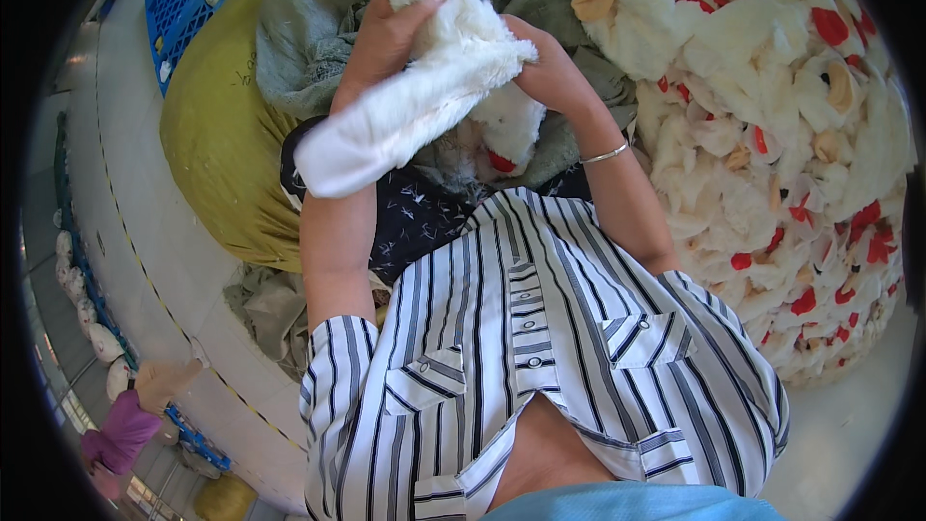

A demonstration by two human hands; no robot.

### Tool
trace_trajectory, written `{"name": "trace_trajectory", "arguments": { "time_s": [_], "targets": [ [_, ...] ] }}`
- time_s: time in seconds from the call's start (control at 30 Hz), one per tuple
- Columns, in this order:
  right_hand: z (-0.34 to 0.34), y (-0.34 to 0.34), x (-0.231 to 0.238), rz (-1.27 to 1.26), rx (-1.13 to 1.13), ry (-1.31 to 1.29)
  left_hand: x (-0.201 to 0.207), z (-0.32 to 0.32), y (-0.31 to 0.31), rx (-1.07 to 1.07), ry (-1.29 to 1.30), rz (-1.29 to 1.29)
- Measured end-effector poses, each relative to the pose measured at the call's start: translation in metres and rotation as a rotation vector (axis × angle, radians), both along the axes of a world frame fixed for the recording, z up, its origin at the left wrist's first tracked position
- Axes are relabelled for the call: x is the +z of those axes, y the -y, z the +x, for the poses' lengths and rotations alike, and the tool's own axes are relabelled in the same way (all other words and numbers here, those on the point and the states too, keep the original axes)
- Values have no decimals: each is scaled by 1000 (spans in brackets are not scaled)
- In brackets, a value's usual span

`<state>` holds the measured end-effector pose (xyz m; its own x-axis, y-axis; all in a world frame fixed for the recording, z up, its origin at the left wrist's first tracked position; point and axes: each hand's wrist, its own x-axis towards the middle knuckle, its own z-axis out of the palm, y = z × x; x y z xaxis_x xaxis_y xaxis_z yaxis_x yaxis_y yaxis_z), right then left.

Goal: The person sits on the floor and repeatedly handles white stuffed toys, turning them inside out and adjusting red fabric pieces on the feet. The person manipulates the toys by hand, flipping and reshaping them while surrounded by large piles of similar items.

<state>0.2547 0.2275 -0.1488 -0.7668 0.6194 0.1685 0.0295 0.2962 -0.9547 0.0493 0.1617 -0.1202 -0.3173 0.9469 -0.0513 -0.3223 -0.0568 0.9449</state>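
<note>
A white fluffy plush skin [424, 87] is held up in front of me, unstuffed and limp. One long flap of it, slightly smeared by motion, hangs toward my lap and ends in a smooth, pale patch. My left hand [384, 43] is closed on its upper part, with the thumb lying across the fur. On the other side my right hand [555, 69] pinches its edge; some of those fingers are hidden. Beneath it, another white plush part [511, 121] with a red patch hangs above my lap. Whether the two are joined, I cannot tell.
At the right rises a big heap of white plush skins [762, 174] with red and tan bits. A grey-green cloth sack [309, 14] lies ahead, beside a full yellow-green sack [207, 135]. A blue plastic crate [188, 0] stands far left. A person in purple [130, 434] is at lower left.
</note>
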Motion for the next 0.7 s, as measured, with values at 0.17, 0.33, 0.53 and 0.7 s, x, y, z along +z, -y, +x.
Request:
{"name": "trace_trajectory", "arguments": {
  "time_s": [0.17, 0.33, 0.53, 0.7],
  "targets": [
    [4, -3, 19, -270, -122, 7, 8, -14, -8, 281, 214, 2],
    [-4, -29, 45, -658, -482, -218, -22, -33, -5, -223, 29, 358],
    [-17, -57, 76, -889, 158, -706, 11, 30, 1, -365, -494, -222],
    [-12, -37, 70, -63, -211, -141, -30, -2, -5, -2, -1227, 247]
  ]
}}
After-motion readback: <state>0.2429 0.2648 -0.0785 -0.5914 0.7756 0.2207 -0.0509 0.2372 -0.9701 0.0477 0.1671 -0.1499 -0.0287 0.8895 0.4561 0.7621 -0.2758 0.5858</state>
